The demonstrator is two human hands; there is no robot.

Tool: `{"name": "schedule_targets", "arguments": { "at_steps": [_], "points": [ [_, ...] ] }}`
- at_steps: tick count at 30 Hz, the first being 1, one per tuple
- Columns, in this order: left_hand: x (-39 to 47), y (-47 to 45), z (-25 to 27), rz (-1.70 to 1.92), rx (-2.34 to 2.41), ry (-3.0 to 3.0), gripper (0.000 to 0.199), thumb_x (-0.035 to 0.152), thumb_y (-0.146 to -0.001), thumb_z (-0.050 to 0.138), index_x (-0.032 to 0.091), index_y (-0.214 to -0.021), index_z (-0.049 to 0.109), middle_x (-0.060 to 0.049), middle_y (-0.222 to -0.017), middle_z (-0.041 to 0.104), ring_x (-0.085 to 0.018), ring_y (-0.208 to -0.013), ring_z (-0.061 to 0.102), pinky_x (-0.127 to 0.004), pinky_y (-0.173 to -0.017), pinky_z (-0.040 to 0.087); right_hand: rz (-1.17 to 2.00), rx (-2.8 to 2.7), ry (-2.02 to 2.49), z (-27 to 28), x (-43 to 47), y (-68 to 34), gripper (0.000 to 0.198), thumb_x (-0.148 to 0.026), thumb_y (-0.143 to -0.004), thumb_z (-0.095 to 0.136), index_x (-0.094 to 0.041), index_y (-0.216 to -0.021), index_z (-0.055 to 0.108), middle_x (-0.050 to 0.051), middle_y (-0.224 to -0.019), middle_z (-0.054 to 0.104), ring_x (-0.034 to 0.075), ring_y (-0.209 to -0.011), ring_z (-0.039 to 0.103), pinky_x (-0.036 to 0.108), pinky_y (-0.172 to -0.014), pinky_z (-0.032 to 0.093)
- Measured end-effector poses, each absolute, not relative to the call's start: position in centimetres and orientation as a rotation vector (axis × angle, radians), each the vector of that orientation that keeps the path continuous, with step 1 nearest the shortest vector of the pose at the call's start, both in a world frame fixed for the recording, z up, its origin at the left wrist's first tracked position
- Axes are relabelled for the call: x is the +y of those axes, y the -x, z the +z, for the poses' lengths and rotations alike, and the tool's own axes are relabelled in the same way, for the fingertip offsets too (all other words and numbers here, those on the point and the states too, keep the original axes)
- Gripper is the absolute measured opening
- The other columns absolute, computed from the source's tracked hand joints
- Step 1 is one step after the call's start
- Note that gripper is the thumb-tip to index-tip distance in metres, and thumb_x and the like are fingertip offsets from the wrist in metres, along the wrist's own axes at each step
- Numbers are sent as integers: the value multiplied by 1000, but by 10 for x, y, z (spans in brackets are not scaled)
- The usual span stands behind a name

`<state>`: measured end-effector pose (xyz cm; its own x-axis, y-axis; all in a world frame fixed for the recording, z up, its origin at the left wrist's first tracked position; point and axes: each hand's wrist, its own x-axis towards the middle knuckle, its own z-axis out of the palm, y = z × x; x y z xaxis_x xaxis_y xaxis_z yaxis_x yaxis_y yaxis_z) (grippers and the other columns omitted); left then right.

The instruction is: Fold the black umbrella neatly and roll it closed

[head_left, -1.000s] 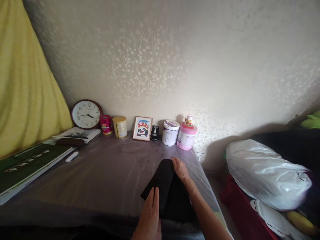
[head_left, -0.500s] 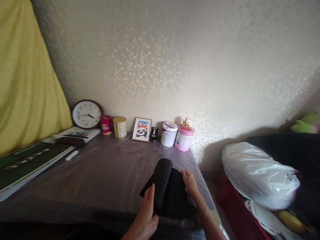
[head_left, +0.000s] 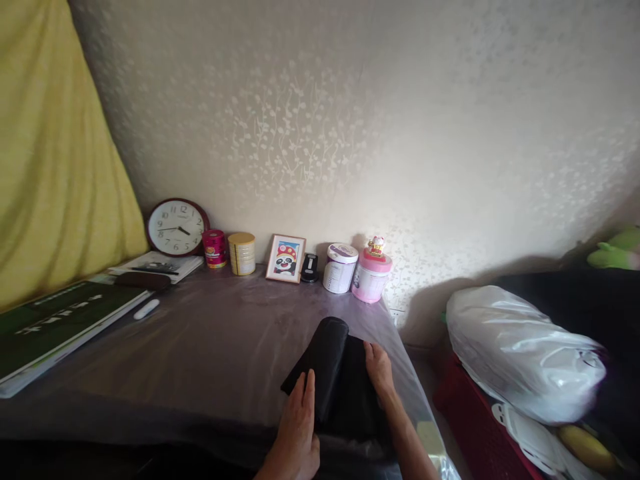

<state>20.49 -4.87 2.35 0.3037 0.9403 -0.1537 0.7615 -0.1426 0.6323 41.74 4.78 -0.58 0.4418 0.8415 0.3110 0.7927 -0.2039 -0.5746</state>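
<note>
A soft black sheet (head_left: 327, 367), its exact kind not clear, lies at the near right of the grey-covered table (head_left: 215, 353). Its middle rises in a thick curled fold, with flatter parts on either side. Against the left side of that fold rests my left hand (head_left: 299, 413), fingers stretched out and together, thumb lower down. My right hand (head_left: 379, 367) is closed on the sheet's right edge, pinching it between thumb and fingers. The near end of the sheet is dark and hard to make out.
Along the wall stand a clock (head_left: 177, 227), a red can (head_left: 215, 249), a yellow-lidded can (head_left: 242, 255), a panda picture frame (head_left: 285, 259) and two tubs. A green book (head_left: 55, 327) lies at left. Beyond the right edge, a white plastic bag (head_left: 520, 350) tops a red basket (head_left: 470, 413).
The view has shifted slightly. My left hand has slid a little right along the fold, whose top leans slightly more to the right. My right hand keeps its grip on the edge.
</note>
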Motion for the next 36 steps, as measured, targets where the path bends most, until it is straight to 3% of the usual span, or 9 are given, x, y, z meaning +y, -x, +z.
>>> {"name": "schedule_targets", "arguments": {
  "at_steps": [7,15,24,31,36],
  "points": [
    [-49,-206,26,304,1525,-1984,90,-5,-62,44,6,-140,1,-17,-150,8,-22,-138,12,-31,-111,17,305,-1358,1767,15,57,-400,40,-44,-83,35,-20,-59,56,6,-62,65,19,-61,59,26,-57,40],
    [-46,-206,19,270,1531,-2047,90,-3,-62,48,2,-139,3,-21,-149,9,-25,-137,13,-32,-112,18,392,-1278,1739,15,79,-371,31,-40,-78,47,-14,-76,64,11,-73,69,23,-69,65,28,-60,46],
    [-41,-204,-1,440,1495,-2055,87,-2,-56,46,6,-139,19,-17,-148,20,-25,-136,20,-35,-111,19,600,-1354,1687,19,79,-351,23,-35,-82,44,-16,-86,56,1,-61,66,12,-38,56,23,-42,43],
    [-42,-197,-4,392,1559,-2167,81,6,-61,46,2,-137,21,-18,-145,28,-24,-133,28,-35,-109,25,522,-1664,1555,26,64,-341,21,-35,-86,40,-22,-80,56,-2,-70,70,14,-60,61,25,-60,44],
    [-43,-180,-5,453,1539,-2208,77,22,-68,52,0,-136,22,-23,-140,35,-28,-128,37,-41,-105,34,388,-1816,1475,24,51,-335,17,-29,-88,43,-23,-91,58,-2,-77,72,16,-78,63,25,-72,43]
  ]
}}
